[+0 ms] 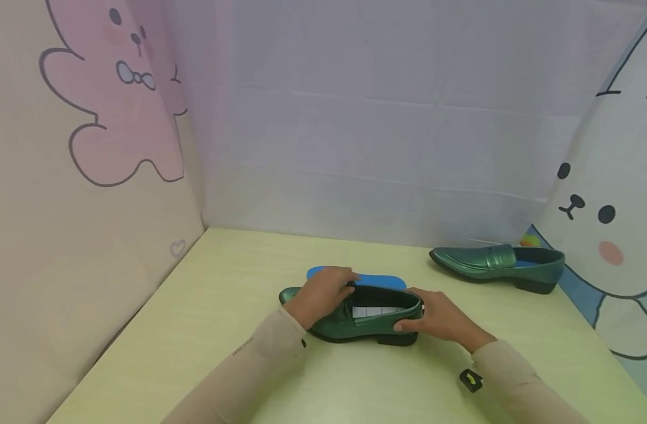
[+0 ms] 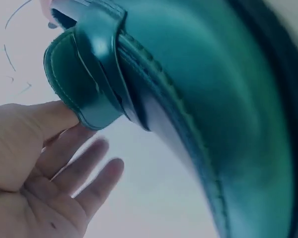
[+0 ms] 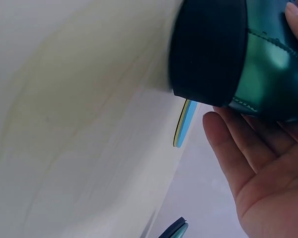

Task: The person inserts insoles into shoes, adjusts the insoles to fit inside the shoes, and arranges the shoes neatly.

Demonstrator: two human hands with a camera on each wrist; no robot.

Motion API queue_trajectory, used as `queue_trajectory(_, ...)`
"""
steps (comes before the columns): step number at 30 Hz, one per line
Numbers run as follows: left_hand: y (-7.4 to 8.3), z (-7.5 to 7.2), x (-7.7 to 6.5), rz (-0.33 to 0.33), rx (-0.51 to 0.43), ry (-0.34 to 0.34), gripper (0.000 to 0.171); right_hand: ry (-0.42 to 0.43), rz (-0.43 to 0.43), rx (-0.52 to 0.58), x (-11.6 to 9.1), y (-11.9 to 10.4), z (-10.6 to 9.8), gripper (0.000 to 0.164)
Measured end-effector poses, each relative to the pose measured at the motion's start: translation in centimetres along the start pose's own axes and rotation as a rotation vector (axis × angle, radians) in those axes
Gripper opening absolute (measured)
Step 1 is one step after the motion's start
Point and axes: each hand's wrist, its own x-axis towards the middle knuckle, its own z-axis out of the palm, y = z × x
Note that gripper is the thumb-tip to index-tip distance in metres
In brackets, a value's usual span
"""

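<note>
A dark green loafer (image 1: 371, 327) stands on the table in front of me, toe to the left. My left hand (image 1: 323, 294) is over its front part; in the left wrist view thumb and forefinger pinch the loafer's tongue (image 2: 72, 82), the other fingers loosely spread. My right hand (image 1: 435, 315) grips the heel end, thumb on the near side and fingers behind. Through the opening shows a pale inner sole (image 1: 376, 311) with grid lines. Just behind the loafer lies a blue insole (image 1: 382, 281), partly hidden by the shoe and left hand.
Another green loafer (image 1: 477, 262) stands at the back right of the pale yellow table (image 1: 238, 265), with blue inside it. A white cloth (image 1: 382, 147) hangs behind the table, and printed cloths with cartoon animals hang at both sides. A small black object (image 1: 471, 380) is by the right sleeve.
</note>
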Motion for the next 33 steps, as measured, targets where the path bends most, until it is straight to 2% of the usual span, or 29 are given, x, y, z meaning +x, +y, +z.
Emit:
queue_trajectory(3,0.1,-0.2,-0.1,0.064,0.079,-0.009,0.022,0.0,-0.002,0.006,-0.1,0.1,0.1,0.098)
queue_trajectory(6,0.1,-1.0,-0.5,0.045,0.114,-0.068,0.03,-0.005,-0.005,0.016,0.1,0.0,0.2,0.099)
queue_trajectory(10,-0.1,-1.6,-0.9,-0.003,0.068,-0.166,0.054,0.016,-0.018,0.009,0.1,0.2,0.3,0.097)
queue_trajectory(14,-0.5,-1.6,-1.1,-0.022,0.031,-0.21,0.065,0.036,-0.018,-0.009,-0.1,0.4,0.4,0.095)
queue_trajectory(22,-1.3,-2.3,-1.6,-0.026,0.06,-0.253,0.064,0.002,-0.003,-0.006,-0.3,0.2,0.4,0.096)
queue_trajectory(33,-2.4,-1.0,-2.5,-0.014,-0.025,-0.247,0.067,0.011,-0.005,0.023,-0.3,0.3,0.4,0.094)
